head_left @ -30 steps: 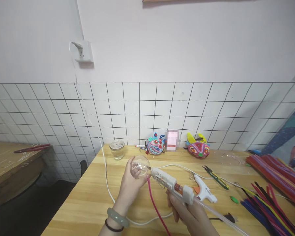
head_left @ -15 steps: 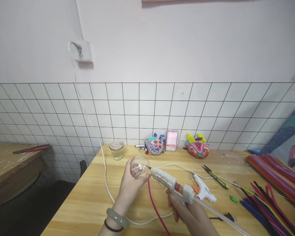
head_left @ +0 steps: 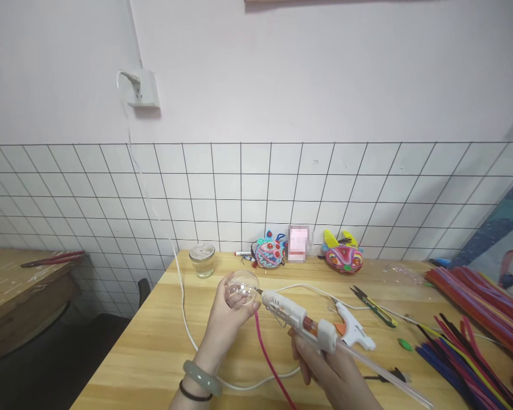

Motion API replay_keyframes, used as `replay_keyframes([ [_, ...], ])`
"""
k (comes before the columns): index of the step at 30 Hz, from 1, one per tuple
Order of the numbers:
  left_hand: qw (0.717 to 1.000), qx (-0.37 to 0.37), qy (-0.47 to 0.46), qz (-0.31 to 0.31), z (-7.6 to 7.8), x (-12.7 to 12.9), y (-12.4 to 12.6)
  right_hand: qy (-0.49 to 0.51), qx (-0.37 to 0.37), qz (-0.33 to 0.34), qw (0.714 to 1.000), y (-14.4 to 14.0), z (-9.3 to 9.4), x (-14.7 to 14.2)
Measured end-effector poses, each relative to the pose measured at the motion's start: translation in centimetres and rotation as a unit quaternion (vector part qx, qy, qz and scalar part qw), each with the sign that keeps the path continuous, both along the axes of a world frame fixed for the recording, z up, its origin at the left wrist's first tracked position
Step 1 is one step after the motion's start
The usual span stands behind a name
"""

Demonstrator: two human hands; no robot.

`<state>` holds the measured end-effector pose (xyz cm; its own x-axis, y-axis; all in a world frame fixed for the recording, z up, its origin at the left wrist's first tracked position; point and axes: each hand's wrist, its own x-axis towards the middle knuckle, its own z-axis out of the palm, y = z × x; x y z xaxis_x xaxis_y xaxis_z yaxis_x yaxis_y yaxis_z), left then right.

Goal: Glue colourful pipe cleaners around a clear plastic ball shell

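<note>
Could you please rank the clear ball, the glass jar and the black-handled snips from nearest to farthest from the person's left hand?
1. Clear ball: held in the left hand.
2. Glass jar: behind, slightly left.
3. Black-handled snips: far right.

A light wooden worktop (head_left: 162,353) stands against the tiled wall. On it lie a small glass jar (head_left: 202,260) near the back left, 2 colourful craft masks (head_left: 268,253) (head_left: 343,256) along the wall, a white cord (head_left: 188,330), a second white glue gun (head_left: 354,330), black-and-yellow snips (head_left: 374,306), a green scrap (head_left: 406,344) and heaps of pipe cleaners (head_left: 474,302) at the right.
</note>
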<state>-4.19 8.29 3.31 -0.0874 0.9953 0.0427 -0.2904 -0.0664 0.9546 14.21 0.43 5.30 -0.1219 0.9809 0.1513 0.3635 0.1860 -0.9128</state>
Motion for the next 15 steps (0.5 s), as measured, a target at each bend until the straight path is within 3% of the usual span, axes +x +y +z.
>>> replay_keyframes([
  [15,1.0,0.006,-0.008,-0.002,0.32,0.27,-0.24,-0.014,-0.002,-0.003,1.0,-0.1,0.18,0.0],
])
